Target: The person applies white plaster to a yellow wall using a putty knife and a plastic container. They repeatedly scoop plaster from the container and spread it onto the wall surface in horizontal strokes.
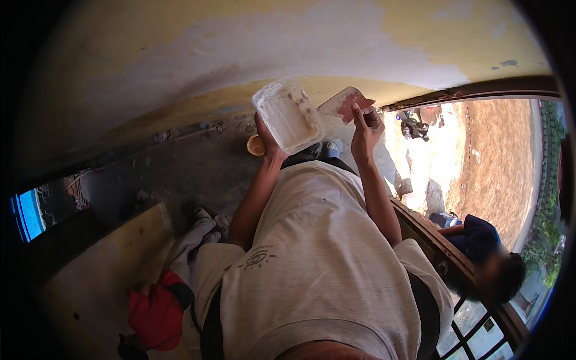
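My left hand is closed round the side of a clear plastic tub, tilted so that its inside shows. A whitish paste coats its bottom and sides. Just right of the tub, my right hand pinches a flat putty spreader, reddish near the fingers and pale with smears toward its far edge. The spreader is held close to the tub's rim; whether they touch, I cannot tell. Beyond both hands rises a yellow wall with a broad whitish patch across it.
An orange-yellow pot stands on the grey floor beside my left hand. A person in red is at lower left, another in dark blue at right. Past a brown frame lies sunlit ground with a black bag.
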